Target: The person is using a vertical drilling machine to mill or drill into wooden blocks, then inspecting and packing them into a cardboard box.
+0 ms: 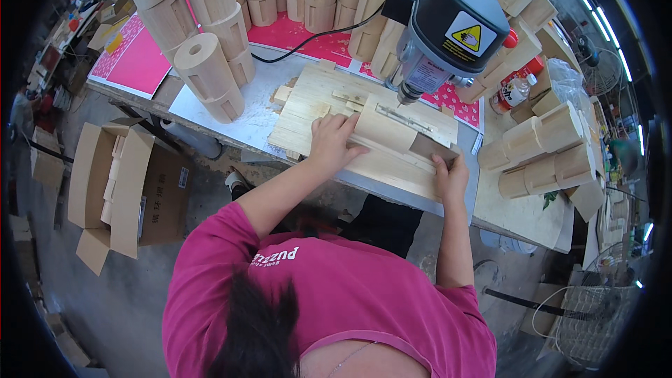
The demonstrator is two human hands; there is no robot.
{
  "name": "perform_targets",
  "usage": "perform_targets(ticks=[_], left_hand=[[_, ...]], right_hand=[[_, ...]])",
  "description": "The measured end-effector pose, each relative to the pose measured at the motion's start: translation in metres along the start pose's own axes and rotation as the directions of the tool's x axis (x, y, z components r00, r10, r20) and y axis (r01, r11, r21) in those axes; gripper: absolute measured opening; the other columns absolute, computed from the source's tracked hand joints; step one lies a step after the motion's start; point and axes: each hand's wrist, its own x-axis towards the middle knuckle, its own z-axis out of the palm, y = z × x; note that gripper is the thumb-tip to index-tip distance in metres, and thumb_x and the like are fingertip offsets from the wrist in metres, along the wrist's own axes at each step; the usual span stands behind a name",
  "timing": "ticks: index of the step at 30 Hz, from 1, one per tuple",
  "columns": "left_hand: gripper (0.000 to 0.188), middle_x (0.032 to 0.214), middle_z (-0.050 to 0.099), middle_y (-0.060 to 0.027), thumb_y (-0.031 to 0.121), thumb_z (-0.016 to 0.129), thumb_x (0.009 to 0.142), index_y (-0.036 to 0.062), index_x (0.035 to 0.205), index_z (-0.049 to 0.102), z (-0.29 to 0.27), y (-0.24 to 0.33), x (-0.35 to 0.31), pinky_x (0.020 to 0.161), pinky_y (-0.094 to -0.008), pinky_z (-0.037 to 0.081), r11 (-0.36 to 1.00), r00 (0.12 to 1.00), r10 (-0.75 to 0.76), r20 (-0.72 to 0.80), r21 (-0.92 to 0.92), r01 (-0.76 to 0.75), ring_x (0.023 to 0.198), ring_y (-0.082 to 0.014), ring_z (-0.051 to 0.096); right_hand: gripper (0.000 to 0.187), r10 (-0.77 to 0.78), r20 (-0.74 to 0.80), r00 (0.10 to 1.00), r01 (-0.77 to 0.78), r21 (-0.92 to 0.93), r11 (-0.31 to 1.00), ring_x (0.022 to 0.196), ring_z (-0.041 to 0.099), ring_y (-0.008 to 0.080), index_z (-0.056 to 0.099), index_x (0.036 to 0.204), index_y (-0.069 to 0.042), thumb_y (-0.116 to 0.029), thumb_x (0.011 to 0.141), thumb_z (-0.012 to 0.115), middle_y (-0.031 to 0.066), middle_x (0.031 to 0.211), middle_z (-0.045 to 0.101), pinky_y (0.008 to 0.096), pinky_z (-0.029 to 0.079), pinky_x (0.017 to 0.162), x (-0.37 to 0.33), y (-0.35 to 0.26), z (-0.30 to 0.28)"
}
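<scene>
A pale wooden cylinder lies on its side in a wooden jig on the bench. Around its left end my left hand is closed, thumb along the near side. At the opposite end my right hand grips a darker brown-grey section, thumb and fingers on its edge; whether this section is shaded wood or a separate piece I cannot tell. A narrow slot with a metallic-looking strip runs along the far side of the cylinder. Just above stands the drill press, its chuck pointing down.
Stacked wooden cylinders stand at the back left, with more along the back. Others lie on the right, near a bottle. A black cable crosses the bench. An open cardboard box sits on the floor at left.
</scene>
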Motion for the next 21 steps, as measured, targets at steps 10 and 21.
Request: perform_targets(ticks=[10,21], left_hand=[[0.055,0.079,0.057,0.0001,0.029,0.079,0.054,0.0128,0.104,0.063,-0.003,-0.034,0.019,0.077,-0.0358,0.036,0.991,0.996,-0.047,0.073,-0.123,0.056,0.085,-0.0215,0.051],[0.053,0.078,0.057,0.0002,0.032,0.078,0.057,0.0124,0.103,0.062,-0.006,-0.049,0.023,0.072,-0.0357,0.038,0.987,0.978,-0.005,0.208,-0.153,0.037,0.083,-0.0200,0.056]], right_hand=[[0.028,0.113,0.070,0.991,-0.111,-0.034,0.993,0.058,0.059,0.0231,0.056,0.094,0.001,-0.014,0.075,0.070,0.0139,0.067,0.062,0.0337,0.045,0.057,0.019,-0.034,0.011],[0.040,-0.038,0.368,0.929,0.134,-0.240,0.961,0.064,0.061,0.0205,0.054,0.111,0.003,-0.022,0.082,0.063,0.0128,0.071,0.064,0.0336,0.047,0.061,0.073,-0.080,-0.067]])
